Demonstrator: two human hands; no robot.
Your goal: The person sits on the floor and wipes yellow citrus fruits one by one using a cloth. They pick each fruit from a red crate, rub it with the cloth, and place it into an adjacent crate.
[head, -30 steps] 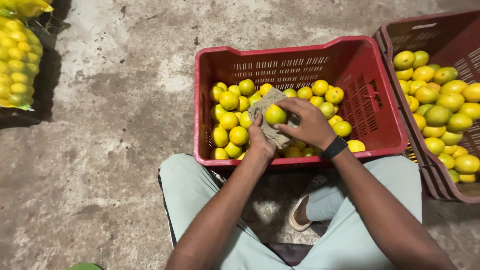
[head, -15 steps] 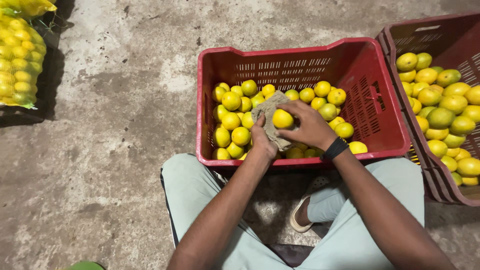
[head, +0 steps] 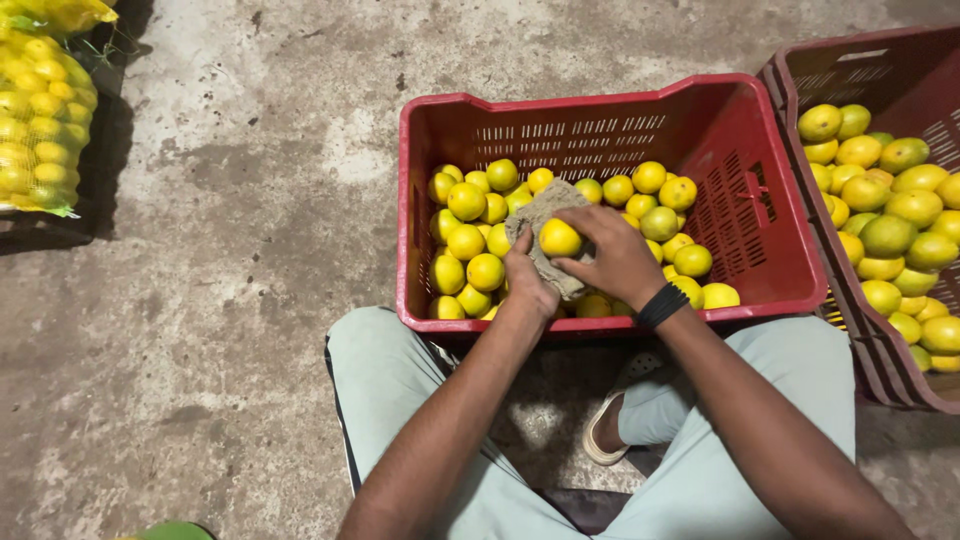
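A stained grey concrete floor (head: pixel 230 230) carries everything; a red slatted crate (head: pixel 760 215) of yellow-green citrus rests on it at centre; a second, darker red crate (head: pixel 880 65) of the same fruit sits just beside it at three o'clock; a mesh sack (head: pixel 40 120) of yellow fruit lies at ten o'clock, well apart.

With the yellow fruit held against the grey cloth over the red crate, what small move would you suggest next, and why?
Probably turn the round yellow fruit a little in the right hand against the rough grey cloth held by the left hand. Only its upper face shows, so the cloth likely has not covered every side. The red plastic crate sits just beneath.
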